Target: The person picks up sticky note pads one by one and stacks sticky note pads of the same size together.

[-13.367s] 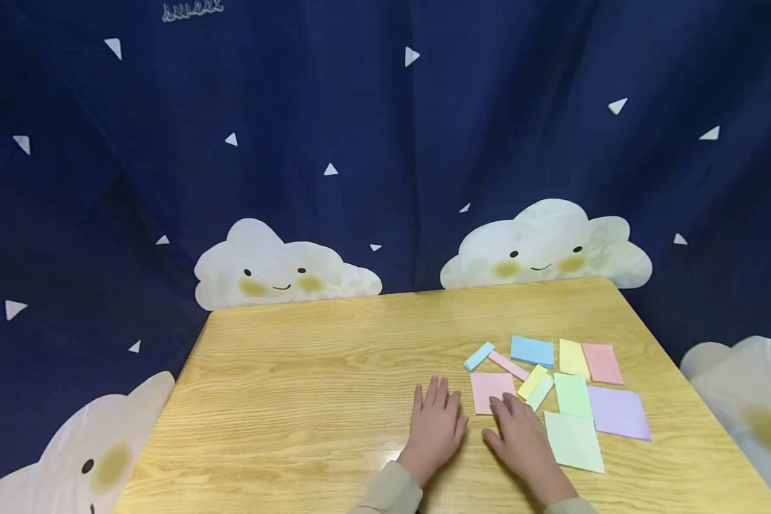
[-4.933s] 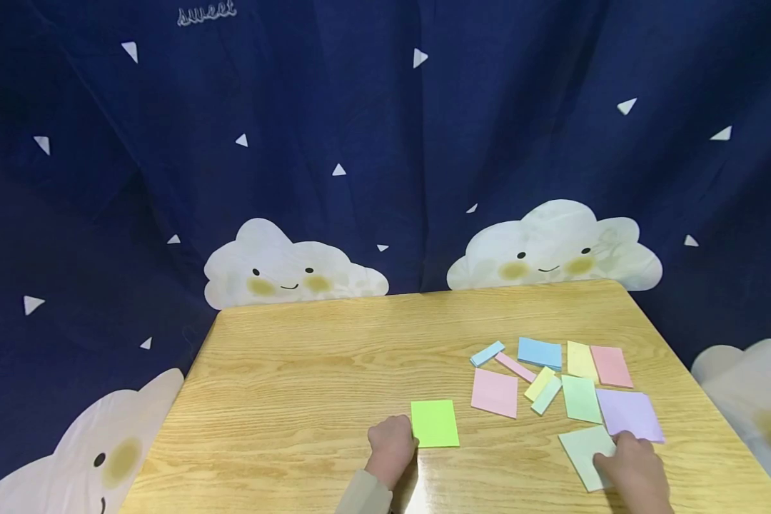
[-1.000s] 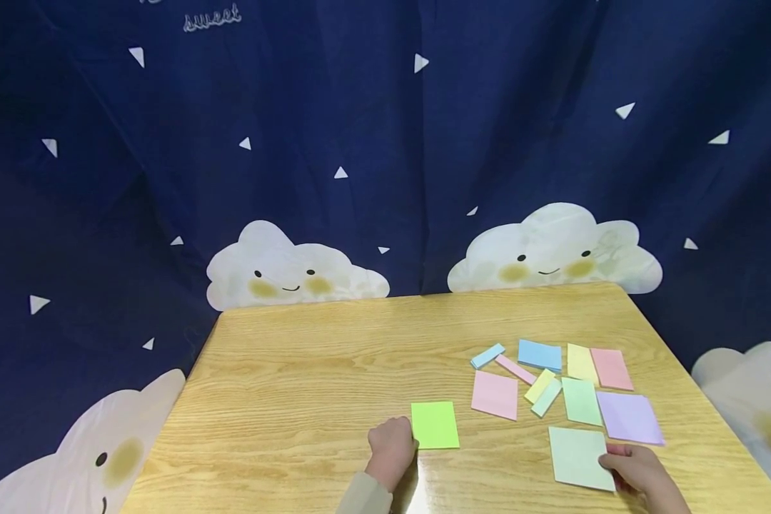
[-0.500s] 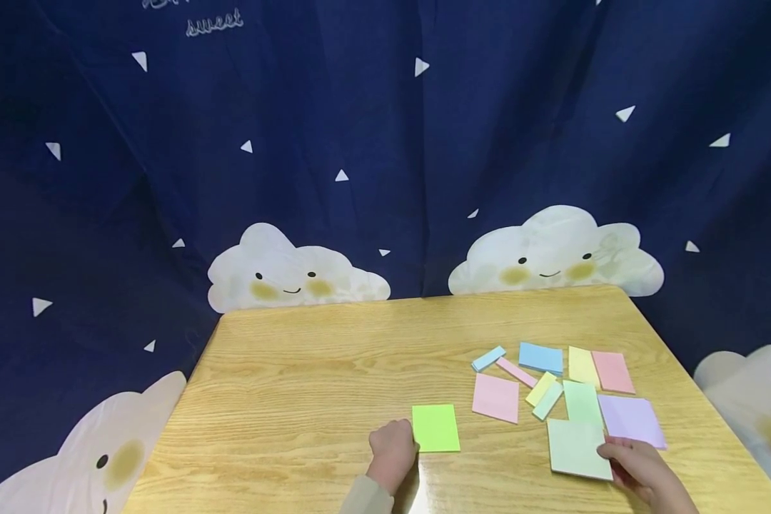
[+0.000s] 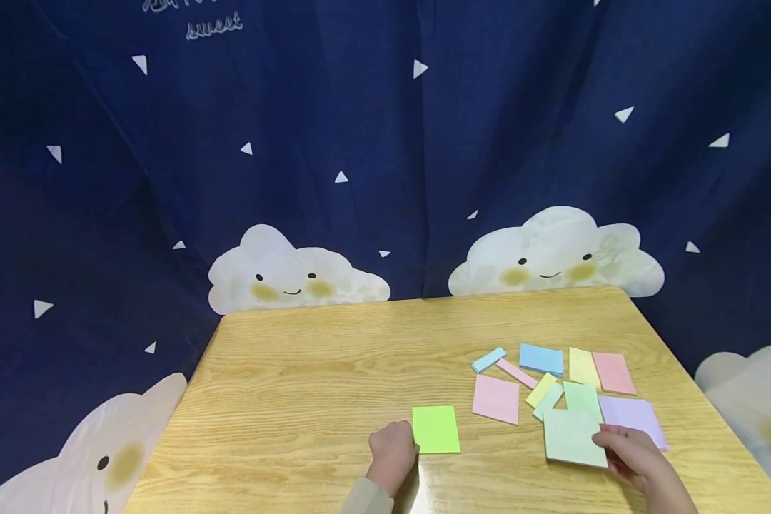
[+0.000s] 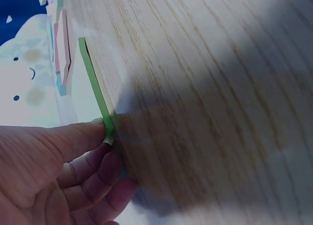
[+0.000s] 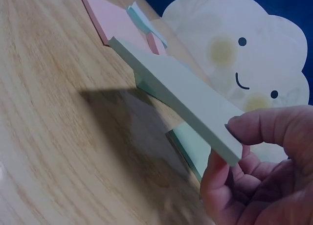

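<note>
In the head view my left hand (image 5: 393, 451) is at the left edge of a bright green sticky note pad (image 5: 436, 430) lying on the table. The left wrist view shows its thumb and fingers pinching the corner of that green pad (image 6: 94, 80). On the right, my right hand (image 5: 636, 457) pinches the right edge of a pale green sticky note pad (image 5: 573, 437). That pale pad (image 7: 181, 88) is raised and tilted, casting a shadow on the wood in the right wrist view. It overlaps the mint green pad (image 5: 582, 398) in the head view.
Around the pale pad lie a lilac pad (image 5: 635, 415), a light pink pad (image 5: 496, 398), a blue pad (image 5: 542, 358), a yellow pad (image 5: 583, 367) and a darker pink pad (image 5: 613, 373). Several narrow strips, including a blue one (image 5: 489, 360), lie between them on the wooden table (image 5: 295, 400).
From flat hands on the table, my left hand has come to pinch the bright green pad, unseen at first. My right hand has gripped the pale green pad, lifted it and moved it slightly away from me.
</note>
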Demonstrator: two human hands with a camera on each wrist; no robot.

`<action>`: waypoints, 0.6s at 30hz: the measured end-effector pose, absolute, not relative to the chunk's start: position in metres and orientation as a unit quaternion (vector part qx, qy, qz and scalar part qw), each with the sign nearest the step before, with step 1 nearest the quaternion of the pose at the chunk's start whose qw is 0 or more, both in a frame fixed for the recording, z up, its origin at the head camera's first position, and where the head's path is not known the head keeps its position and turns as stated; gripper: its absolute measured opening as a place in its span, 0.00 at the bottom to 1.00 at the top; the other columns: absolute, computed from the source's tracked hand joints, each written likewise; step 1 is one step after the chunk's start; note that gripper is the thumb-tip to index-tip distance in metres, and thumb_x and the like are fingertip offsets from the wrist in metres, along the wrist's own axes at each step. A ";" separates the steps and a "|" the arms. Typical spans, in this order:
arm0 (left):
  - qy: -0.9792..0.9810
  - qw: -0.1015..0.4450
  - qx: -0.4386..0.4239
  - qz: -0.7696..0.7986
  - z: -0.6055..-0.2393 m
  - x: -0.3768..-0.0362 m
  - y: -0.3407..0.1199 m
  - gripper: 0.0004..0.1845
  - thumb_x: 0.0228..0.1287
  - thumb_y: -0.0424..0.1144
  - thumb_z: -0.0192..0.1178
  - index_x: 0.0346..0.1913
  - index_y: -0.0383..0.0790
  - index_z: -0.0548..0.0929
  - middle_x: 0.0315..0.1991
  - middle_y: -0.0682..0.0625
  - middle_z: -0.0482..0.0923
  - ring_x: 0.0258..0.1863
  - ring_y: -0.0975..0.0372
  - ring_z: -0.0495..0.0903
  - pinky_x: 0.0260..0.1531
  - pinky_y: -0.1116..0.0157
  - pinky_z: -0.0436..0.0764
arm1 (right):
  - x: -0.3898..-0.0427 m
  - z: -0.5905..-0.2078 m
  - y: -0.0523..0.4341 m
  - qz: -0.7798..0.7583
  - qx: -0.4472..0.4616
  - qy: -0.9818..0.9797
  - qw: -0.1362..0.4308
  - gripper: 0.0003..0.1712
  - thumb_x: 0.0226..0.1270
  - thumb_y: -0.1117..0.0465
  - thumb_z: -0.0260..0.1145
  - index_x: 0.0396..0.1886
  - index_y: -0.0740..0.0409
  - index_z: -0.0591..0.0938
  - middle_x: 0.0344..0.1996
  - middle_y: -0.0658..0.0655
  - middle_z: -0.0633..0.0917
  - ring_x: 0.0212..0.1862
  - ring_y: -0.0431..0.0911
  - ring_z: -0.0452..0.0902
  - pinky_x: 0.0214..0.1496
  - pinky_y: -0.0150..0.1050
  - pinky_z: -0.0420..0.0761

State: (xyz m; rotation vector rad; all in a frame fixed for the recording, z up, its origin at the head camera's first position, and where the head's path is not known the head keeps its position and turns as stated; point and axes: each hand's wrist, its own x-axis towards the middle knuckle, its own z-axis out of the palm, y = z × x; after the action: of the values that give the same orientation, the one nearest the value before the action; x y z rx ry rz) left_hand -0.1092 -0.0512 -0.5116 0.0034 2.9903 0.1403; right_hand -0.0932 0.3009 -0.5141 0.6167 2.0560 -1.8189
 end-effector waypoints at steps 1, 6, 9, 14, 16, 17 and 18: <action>0.996 0.074 0.001 0.045 -0.511 -0.109 -0.051 0.16 0.48 0.42 0.64 0.12 0.42 0.71 0.11 0.53 0.67 0.13 0.63 0.66 0.19 0.62 0.71 | -0.094 -0.513 0.301 -0.637 0.216 0.722 0.162 0.14 0.55 0.67 0.57 0.38 0.74 0.74 0.18 0.48 0.76 0.20 0.37 0.71 0.22 0.29 0.73; 0.996 0.078 0.002 0.041 -0.512 -0.109 -0.051 0.18 0.49 0.44 0.65 0.12 0.42 0.71 0.11 0.53 0.67 0.13 0.63 0.66 0.19 0.62 0.71 | -0.095 -0.512 0.299 -0.638 0.219 0.721 0.158 0.19 0.54 0.67 0.58 0.42 0.78 0.71 0.19 0.49 0.77 0.20 0.37 0.72 0.22 0.30 0.73; 0.996 0.079 0.002 0.039 -0.513 -0.109 -0.051 0.18 0.49 0.44 0.65 0.12 0.42 0.70 0.11 0.53 0.66 0.13 0.63 0.66 0.19 0.62 0.71 | -0.097 -0.511 0.297 -0.638 0.220 0.722 0.156 0.22 0.55 0.67 0.58 0.45 0.81 0.68 0.19 0.49 0.77 0.21 0.38 0.72 0.22 0.30 0.73; 0.996 0.077 -0.002 0.040 -0.513 -0.109 -0.051 0.16 0.49 0.43 0.64 0.13 0.41 0.71 0.12 0.52 0.67 0.13 0.63 0.66 0.19 0.62 0.71 | -0.099 -0.510 0.296 -0.638 0.211 0.725 0.151 0.26 0.55 0.67 0.57 0.48 0.83 0.65 0.20 0.48 0.77 0.20 0.37 0.71 0.21 0.30 0.72; 0.996 0.074 -0.002 0.040 -0.513 -0.109 -0.051 0.15 0.49 0.43 0.64 0.14 0.41 0.72 0.12 0.52 0.68 0.14 0.63 0.67 0.20 0.62 0.72 | -0.099 -0.509 0.295 -0.636 0.209 0.728 0.150 0.26 0.55 0.67 0.57 0.48 0.83 0.64 0.20 0.48 0.77 0.20 0.37 0.71 0.21 0.30 0.72; 0.997 0.071 -0.002 0.039 -0.513 -0.109 -0.051 0.15 0.48 0.43 0.64 0.14 0.41 0.73 0.12 0.52 0.68 0.14 0.63 0.67 0.19 0.61 0.72 | -0.100 -0.509 0.295 -0.635 0.208 0.729 0.150 0.26 0.56 0.67 0.57 0.49 0.84 0.64 0.20 0.48 0.77 0.20 0.37 0.71 0.22 0.30 0.72; 0.997 0.068 -0.002 0.039 -0.513 -0.109 -0.051 0.15 0.48 0.43 0.64 0.14 0.41 0.73 0.12 0.52 0.68 0.14 0.62 0.68 0.19 0.61 0.72 | -0.100 -0.508 0.295 -0.634 0.207 0.730 0.150 0.27 0.56 0.66 0.58 0.49 0.83 0.64 0.20 0.48 0.77 0.20 0.37 0.71 0.22 0.30 0.72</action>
State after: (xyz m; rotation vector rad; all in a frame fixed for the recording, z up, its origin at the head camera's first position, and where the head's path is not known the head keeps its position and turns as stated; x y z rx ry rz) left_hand -0.1089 -0.0506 -0.5133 -0.0057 3.0033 0.1187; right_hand -0.1002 0.2946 -0.5083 0.5961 2.0970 -1.8218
